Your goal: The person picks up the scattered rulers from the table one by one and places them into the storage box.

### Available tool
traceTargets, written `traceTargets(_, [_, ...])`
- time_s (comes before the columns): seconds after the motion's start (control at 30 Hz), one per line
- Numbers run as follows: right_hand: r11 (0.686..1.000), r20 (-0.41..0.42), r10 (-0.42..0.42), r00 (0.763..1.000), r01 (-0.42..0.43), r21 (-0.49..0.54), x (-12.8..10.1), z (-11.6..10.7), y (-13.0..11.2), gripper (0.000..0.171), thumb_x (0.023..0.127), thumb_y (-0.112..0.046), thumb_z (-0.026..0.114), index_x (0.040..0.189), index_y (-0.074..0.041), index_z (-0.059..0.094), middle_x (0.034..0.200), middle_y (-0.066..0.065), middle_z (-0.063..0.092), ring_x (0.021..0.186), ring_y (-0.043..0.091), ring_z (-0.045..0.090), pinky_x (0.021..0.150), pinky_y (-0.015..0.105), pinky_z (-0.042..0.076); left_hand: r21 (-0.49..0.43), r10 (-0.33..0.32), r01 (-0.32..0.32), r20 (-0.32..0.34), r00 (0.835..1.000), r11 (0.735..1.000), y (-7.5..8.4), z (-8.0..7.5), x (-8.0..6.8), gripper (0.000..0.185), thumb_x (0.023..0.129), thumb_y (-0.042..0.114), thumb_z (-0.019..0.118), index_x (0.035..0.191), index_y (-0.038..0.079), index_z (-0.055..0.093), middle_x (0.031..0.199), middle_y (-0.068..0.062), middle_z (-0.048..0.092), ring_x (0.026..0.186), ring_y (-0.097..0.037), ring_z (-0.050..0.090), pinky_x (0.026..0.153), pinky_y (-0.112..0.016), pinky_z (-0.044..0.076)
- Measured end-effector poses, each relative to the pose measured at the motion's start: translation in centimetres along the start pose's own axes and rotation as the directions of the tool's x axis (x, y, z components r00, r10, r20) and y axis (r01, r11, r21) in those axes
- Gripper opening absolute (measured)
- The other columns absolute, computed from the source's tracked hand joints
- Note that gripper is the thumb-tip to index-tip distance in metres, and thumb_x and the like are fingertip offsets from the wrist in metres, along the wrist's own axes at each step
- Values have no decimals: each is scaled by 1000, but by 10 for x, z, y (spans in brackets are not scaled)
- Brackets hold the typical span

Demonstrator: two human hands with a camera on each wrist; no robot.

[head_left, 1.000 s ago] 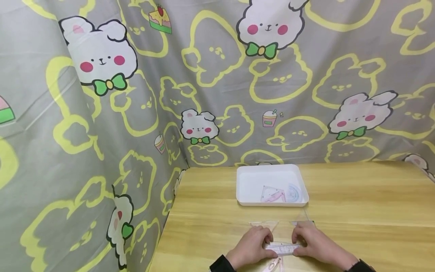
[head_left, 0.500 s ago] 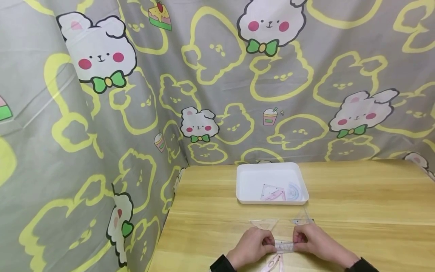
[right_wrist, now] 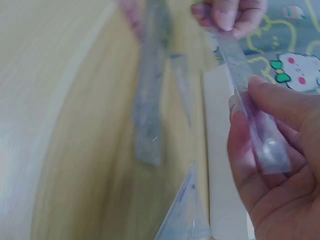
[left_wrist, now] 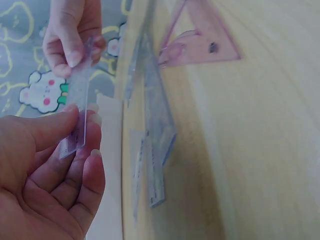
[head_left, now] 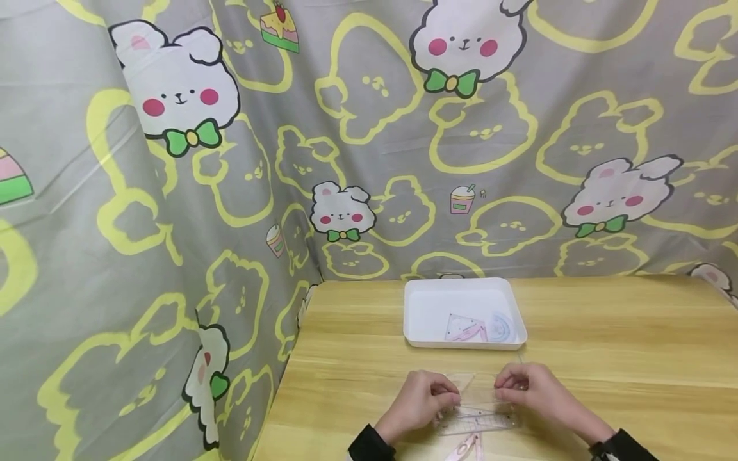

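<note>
Both hands hold one short clear ruler (left_wrist: pixel 80 107) by its ends, a little above the wooden table (head_left: pixel 605 346). My left hand (head_left: pixel 446 397) pinches one end between thumb and fingers, and my right hand (head_left: pixel 507 384) pinches the other end. In the right wrist view the held ruler (right_wrist: pixel 247 95) slants up from my right hand (right_wrist: pixel 245 97) to my left hand (right_wrist: pixel 225 17). Below the hands a second clear ruler (head_left: pixel 478 422) lies flat on the table.
A white tray (head_left: pixel 426 307) stands beyond the hands, with a pink set square (head_left: pixel 464 328) and a small protractor (head_left: pixel 500 326) in it. A clear set square (head_left: pixel 461 381) and a pink one (left_wrist: pixel 200 42) lie on the table. A patterned cloth (head_left: pixel 173 224) hangs behind and to the left.
The hands have risen off the table and moved slightly away from me with one clear ruler. Another ruler stays on the table where they were.
</note>
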State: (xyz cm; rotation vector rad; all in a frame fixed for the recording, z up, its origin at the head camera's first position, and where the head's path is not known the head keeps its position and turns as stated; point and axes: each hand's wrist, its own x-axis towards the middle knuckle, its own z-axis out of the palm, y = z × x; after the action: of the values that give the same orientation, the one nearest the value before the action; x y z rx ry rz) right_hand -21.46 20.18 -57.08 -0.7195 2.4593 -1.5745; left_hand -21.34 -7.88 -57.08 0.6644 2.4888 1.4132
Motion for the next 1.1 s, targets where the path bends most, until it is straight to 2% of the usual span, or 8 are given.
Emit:
traceTargets(0.23, [974, -18, 77, 997, -72, 214, 11, -10, -9, 26, 95, -6, 74, 111, 13, 66, 100, 21, 76, 85, 17, 76, 75, 33, 63, -64, -3, 1, -27, 1000, 998, -4, -15, 5, 3, 95, 12, 77, 95, 14, 80, 83, 11, 74, 70, 2, 65, 66, -18, 54])
traceTargets(0.4, [934, -61, 130, 990, -101, 342, 22, -10, -14, 33, 97, -2, 71, 114, 23, 59, 100, 23, 76, 84, 20, 77, 76, 38, 64, -129, 14, -11, 22, 1000, 992, -2, -22, 7, 7, 97, 12, 75, 101, 7, 77, 85, 2, 78, 69, -2, 70, 65, -19, 56])
traceTargets(0.5, [935, -97, 136, 986, -96, 341, 24, -7, -16, 37, 98, -3, 71, 119, 24, 56, 99, 21, 77, 82, 19, 77, 74, 36, 64, -135, 20, -12, 59, 998, 991, 5, -21, 7, 15, 98, 7, 73, 112, 4, 74, 93, 0, 79, 76, 0, 71, 70, -18, 56])
traceTargets(0.67, [929, -181, 207, 961, -135, 343, 39, -5, -17, 45, 99, -6, 70, 132, 19, 52, 102, 25, 76, 82, 22, 77, 76, 34, 64, -88, 35, -30, 50, 998, 996, 12, -19, 18, 32, 96, -3, 69, 127, 3, 70, 106, 1, 79, 85, 2, 68, 74, -18, 57])
traceTargets(0.73, [922, -218, 247, 944, -160, 352, 47, -7, -18, 46, 100, -9, 71, 134, 16, 53, 102, 23, 76, 82, 22, 77, 78, 34, 63, -122, 27, -22, 40, 999, 992, 12, -18, 23, 34, 96, -6, 66, 129, 2, 69, 107, 0, 78, 85, 0, 70, 72, -20, 59])
traceTargets(0.87, [919, -290, 259, 921, -142, 367, 62, -9, -22, 38, 100, -13, 72, 123, 14, 60, 101, 17, 78, 80, 19, 76, 77, 33, 63, -216, 14, -10, 16, 1000, 976, 11, -18, 32, 35, 96, -12, 63, 129, -1, 68, 104, -7, 77, 85, -7, 74, 71, -24, 61])
traceTargets(1.0, [921, -333, 227, 915, -90, 379, 74, -4, -25, 32, 100, -10, 71, 116, 15, 61, 98, 17, 78, 80, 14, 75, 75, 31, 63, -278, -10, 2, -24, 1000, 960, 7, -20, 39, 32, 96, -12, 64, 125, -1, 68, 103, -10, 77, 85, -13, 75, 72, -25, 61])
traceTargets(1.1, [925, -330, 208, 921, -75, 372, 80, 3, -23, 30, 100, -6, 70, 117, 17, 60, 99, 19, 77, 82, 11, 74, 76, 28, 63, -357, -39, 15, -60, 997, 934, 3, -20, 44, 31, 95, -12, 64, 124, -2, 67, 104, -12, 77, 87, -16, 76, 75, -27, 62])
